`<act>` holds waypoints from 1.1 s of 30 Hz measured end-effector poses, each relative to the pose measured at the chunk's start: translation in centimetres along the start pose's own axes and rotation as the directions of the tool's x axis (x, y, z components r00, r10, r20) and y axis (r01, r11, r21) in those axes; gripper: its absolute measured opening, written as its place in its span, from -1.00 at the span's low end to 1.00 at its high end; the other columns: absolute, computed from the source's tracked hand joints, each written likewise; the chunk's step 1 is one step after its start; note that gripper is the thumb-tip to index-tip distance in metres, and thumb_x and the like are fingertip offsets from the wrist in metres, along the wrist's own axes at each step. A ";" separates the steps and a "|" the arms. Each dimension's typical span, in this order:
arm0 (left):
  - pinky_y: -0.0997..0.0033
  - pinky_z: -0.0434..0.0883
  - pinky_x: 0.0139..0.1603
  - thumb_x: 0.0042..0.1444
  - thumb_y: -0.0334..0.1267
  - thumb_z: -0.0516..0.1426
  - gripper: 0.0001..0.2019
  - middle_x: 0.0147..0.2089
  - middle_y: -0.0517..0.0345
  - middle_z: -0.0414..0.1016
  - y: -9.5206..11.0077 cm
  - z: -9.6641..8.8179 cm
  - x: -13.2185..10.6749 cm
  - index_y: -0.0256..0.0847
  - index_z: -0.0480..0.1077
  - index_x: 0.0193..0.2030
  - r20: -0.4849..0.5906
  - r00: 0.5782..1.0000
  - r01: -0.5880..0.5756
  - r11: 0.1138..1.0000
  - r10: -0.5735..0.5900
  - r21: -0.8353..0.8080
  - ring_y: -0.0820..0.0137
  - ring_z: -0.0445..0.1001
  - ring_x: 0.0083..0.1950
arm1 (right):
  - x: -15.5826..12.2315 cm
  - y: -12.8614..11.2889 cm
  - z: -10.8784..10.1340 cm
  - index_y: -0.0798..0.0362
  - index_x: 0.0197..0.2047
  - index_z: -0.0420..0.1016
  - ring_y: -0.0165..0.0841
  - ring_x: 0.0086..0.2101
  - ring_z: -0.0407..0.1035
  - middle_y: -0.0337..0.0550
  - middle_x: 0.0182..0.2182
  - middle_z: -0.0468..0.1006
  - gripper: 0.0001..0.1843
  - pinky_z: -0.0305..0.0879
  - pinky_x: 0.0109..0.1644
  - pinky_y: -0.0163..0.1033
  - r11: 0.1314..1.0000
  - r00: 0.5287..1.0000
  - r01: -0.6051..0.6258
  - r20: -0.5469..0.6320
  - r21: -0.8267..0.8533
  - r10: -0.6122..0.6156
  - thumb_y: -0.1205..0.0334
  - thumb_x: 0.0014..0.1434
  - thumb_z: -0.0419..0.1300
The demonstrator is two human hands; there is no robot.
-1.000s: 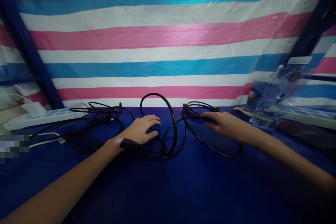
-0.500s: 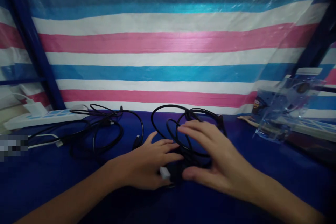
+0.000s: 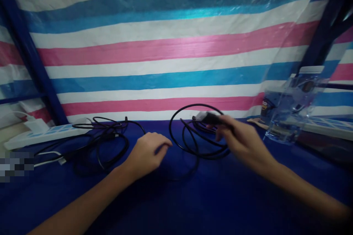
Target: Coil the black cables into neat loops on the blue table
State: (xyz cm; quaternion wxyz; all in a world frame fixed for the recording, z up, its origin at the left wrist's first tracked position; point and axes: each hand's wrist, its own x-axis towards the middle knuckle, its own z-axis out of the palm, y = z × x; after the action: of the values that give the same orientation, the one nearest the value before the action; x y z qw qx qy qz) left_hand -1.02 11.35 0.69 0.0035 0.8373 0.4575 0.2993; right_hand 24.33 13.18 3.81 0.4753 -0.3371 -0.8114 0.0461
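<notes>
My right hand (image 3: 242, 137) pinches the black body of a cable plug (image 3: 211, 118) with a pale grey end, raised above the blue tabletop (image 3: 209, 198). A coiled black cable (image 3: 172, 126) loops on the table just left of and below this hand. My left hand (image 3: 150, 152) rests low over the table, its fingers curled down and the thumb close to the index finger. Whatever lies within or under those fingers is hidden. Beyond the left hand, a tangle of black cables (image 3: 127, 147) spreads to the left.
A white power strip (image 3: 19, 139) with a plugged-in charger (image 3: 37, 125) stands at the left. On the right are a clear plastic bottle (image 3: 289, 117), another power strip (image 3: 328, 126) and a dark flat object (image 3: 322, 147). Striped plastic sheeting (image 3: 165, 51) hangs behind.
My right hand has closed on the plug and lifted it up and to the right. My left hand has drawn back to the left, its spread fingers now curled. The view has tilted slightly.
</notes>
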 end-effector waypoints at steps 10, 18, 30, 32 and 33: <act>0.32 0.26 -0.14 0.17 -0.19 -0.11 -0.70 -0.18 0.05 0.51 -5.4 -0.8 1.0 -0.20 0.42 -0.24 0.162 0.911 0.352 0.920 -0.379 0.171 0.26 0.44 -0.13 | 2.4 -1.0 -4.6 -0.04 -0.25 0.40 -0.34 -0.50 0.40 -0.18 -0.52 0.49 -0.73 0.27 -0.34 -0.18 0.773 0.869 -0.007 -0.378 0.634 0.319 0.01 0.26 -0.03; 0.28 0.19 -0.28 0.08 0.04 -0.01 -0.65 -0.28 0.00 0.46 -3.9 -1.1 0.4 -0.19 0.40 -0.31 0.151 0.887 0.386 0.880 -0.437 0.278 0.18 0.40 -0.27 | 2.4 1.1 -3.6 -0.14 -0.26 0.41 -0.29 0.14 0.19 -0.29 0.06 0.37 -0.79 0.19 0.14 -0.10 0.713 0.891 -0.045 -0.295 0.700 0.346 0.00 0.24 0.01; 0.53 0.05 -0.62 -0.02 -0.10 0.13 -0.75 -0.56 0.30 0.18 -1.0 -0.2 1.1 -0.24 0.31 -0.29 0.241 0.776 0.612 0.603 -0.582 -0.512 0.55 0.13 -0.61 | 0.0 1.1 0.5 0.11 -0.05 0.29 -0.34 -0.40 0.44 -0.02 -0.23 0.50 -0.54 0.40 -0.33 -0.21 0.630 0.701 -0.668 0.617 0.395 0.357 -0.12 0.22 -0.01; 0.58 0.04 -0.64 -0.04 -0.12 0.17 -0.76 -0.59 0.34 0.14 0.3 -0.3 1.0 -0.24 0.31 -0.32 0.238 0.752 0.581 0.447 -0.615 -0.680 0.59 0.10 -0.62 | -0.5 0.8 1.3 0.09 -0.10 0.36 -0.30 -0.26 0.42 -0.06 -0.23 0.49 -0.55 0.37 -0.15 -0.15 0.761 0.713 -0.580 0.632 0.290 0.303 -0.12 0.23 -0.03; 0.60 0.04 -0.64 -0.03 -0.12 0.17 -0.77 -0.61 0.35 0.12 0.9 -0.3 1.0 -0.23 0.30 -0.34 0.232 0.746 0.562 0.403 -0.624 -0.722 0.60 0.08 -0.64 | -0.7 0.5 1.6 0.08 -0.12 0.39 -0.27 -0.19 0.40 -0.07 -0.21 0.49 -0.55 0.34 -0.06 -0.12 0.809 0.722 -0.532 0.633 0.249 0.280 -0.12 0.23 -0.04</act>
State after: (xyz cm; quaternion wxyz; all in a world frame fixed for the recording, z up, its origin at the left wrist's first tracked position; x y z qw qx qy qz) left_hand -0.04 11.48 1.66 0.4398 0.5259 0.5552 0.4709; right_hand 23.50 13.49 2.18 0.2490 -0.3725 -0.7888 0.4207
